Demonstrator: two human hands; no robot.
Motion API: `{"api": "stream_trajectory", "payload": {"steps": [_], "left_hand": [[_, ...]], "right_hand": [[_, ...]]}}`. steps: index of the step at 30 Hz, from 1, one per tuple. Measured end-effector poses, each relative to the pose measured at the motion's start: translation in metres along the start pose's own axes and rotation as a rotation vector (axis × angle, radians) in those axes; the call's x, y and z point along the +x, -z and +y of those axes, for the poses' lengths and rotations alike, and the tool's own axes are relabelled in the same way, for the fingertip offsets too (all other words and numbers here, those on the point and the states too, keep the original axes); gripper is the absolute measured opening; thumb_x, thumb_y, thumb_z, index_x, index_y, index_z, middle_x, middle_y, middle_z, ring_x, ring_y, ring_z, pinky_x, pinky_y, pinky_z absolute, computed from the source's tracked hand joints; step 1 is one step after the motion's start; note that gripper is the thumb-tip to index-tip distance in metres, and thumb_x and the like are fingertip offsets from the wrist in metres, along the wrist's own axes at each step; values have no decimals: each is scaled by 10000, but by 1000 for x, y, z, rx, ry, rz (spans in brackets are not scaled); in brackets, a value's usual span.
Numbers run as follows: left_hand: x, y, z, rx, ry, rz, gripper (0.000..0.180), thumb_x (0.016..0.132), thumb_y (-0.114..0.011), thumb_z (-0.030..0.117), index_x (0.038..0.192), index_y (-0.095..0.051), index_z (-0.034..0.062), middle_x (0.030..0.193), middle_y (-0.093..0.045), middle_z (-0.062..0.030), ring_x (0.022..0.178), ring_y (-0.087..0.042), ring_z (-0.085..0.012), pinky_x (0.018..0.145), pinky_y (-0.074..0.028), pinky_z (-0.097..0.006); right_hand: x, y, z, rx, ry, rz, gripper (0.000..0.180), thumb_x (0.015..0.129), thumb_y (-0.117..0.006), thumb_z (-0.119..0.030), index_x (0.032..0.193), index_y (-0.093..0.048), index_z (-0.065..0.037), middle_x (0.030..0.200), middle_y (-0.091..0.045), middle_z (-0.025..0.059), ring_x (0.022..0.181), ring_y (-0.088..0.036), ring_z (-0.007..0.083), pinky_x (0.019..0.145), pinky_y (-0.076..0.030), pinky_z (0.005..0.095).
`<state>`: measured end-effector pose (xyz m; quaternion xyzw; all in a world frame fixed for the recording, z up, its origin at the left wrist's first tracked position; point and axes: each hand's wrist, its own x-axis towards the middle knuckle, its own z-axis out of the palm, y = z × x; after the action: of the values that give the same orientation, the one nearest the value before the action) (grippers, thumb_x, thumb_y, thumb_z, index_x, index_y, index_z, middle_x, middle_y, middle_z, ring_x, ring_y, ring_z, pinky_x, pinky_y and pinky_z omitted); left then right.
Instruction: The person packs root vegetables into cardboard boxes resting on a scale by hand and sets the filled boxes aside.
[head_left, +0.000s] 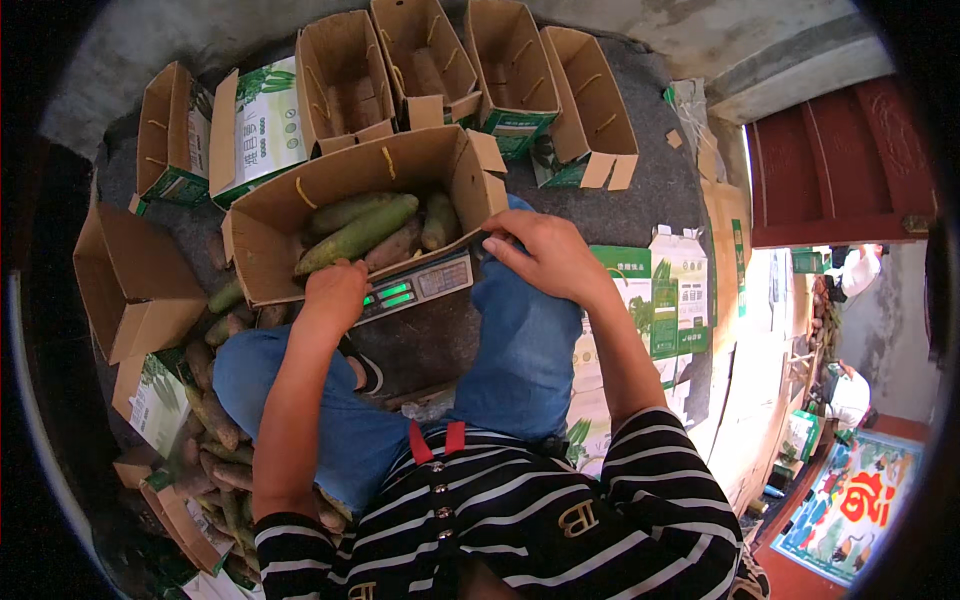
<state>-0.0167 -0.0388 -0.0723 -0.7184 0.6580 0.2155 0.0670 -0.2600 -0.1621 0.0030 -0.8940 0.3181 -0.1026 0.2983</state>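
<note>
We have the open cardboard box [300,215] sitting on the scale [415,287] between our knees, and it is already partly loaded: several long green and brownish vegetables [355,235] lie lengthwise along its bottom, with room still showing above them and its flaps not yet closed. Our left hand [335,292] rests curled on the near wall of the box at about seven o'clock of it, fingers folded over the edge and holding nothing else. Our right hand [545,250] lies flat, fingers together, against the box's end at four o'clock, steadying it rather than gripping. We judge the filling to be roughly midway.

Toward twelve o'clock a row of empty boxes [430,60] stands open, still waiting. At eight o'clock a heap of loose vegetables [215,425] remains beside our left knee.

The scale's lit display is too small for us to read, and the box hides most of its platform. The heap runs out under our left arm, so we cannot tell how much is left.
</note>
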Motion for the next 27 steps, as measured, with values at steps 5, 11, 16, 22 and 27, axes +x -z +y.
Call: {"api": "stream_trajectory", "payload": {"steps": [5,11,16,22,27], "left_hand": [[-1,3,1,14,1,-3,218,775,-543,216,876,-511,26,798,-574,-188,786,-573,-343,645,-454,-453],[-1,0,-1,6,-14,10,219,774,-542,215,879,-509,27,787,-579,-182,779,-571,-349,648,-454,-453],[0,2,-1,-8,-16,19,218,768,-549,217,885,-517,37,812,-584,-181,786,-571,-354,663,-450,-452],[1,4,1,7,4,-19,222,766,-549,215,895,-522,37,808,-586,-184,791,-570,-355,672,-448,-455],[-1,4,1,-12,-11,-1,224,764,-551,209,897,-519,32,808,-581,-191,797,-565,-360,673,-444,-456]], "right_hand": [[1,0,1,-19,-8,-10,236,807,-519,-222,944,-559,-35,844,-592,145,780,-584,280,672,-453,357],[1,-3,2,-6,23,29,240,801,-515,-249,915,-557,-42,801,-597,137,749,-576,302,642,-456,389],[1,-7,-3,-124,123,151,169,761,-553,-206,828,-545,-51,736,-575,131,703,-569,302,605,-447,398],[-6,-8,-16,-267,230,369,218,700,-608,-100,588,-428,-50,604,-489,92,574,-510,260,526,-414,352],[-9,-11,-15,-238,308,424,252,711,-602,-106,561,-406,-54,552,-458,91,517,-485,260,492,-399,357]]}}
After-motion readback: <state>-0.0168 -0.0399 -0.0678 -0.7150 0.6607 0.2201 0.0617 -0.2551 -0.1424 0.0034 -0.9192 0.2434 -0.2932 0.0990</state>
